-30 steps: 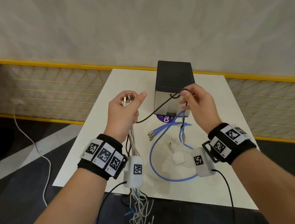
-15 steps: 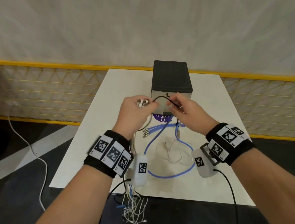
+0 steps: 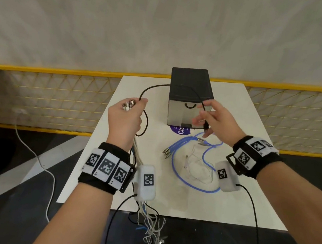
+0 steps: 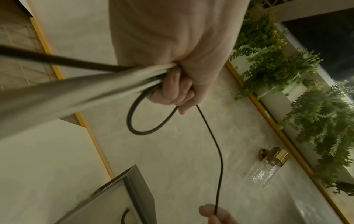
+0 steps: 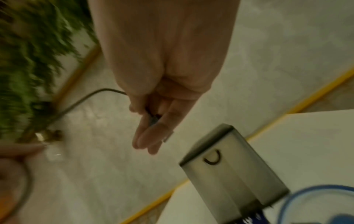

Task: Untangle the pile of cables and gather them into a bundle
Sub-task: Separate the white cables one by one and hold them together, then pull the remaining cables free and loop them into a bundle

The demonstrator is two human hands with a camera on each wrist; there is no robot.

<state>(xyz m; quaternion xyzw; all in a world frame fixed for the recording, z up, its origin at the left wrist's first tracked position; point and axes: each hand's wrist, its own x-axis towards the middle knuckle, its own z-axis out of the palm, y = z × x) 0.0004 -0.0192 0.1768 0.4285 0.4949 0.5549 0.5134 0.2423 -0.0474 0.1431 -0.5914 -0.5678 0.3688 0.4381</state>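
A black cable (image 3: 152, 87) arcs above the white table (image 3: 236, 206) between both hands; the left hand (image 3: 125, 117) fists it with a bundle of white cables (image 3: 137, 153); the right hand (image 3: 214, 121), fingers mostly extended, pinches its end; blue cables (image 3: 181, 146) lie on the table beside a black box (image 3: 190, 85).

Even, soft head-view light; dim, greenish, motion-blurred wrist views, edges warped.

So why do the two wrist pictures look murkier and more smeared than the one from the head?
Head view: bright and even, sharp on the black cable, though straight edges bow from the wide lens. Left wrist view: dim and greenish, the bundle nearest the lens a blurred streak, the left hand fairly sharp. Right wrist view: dim too, with motion blur smearing the plants and the right hand.
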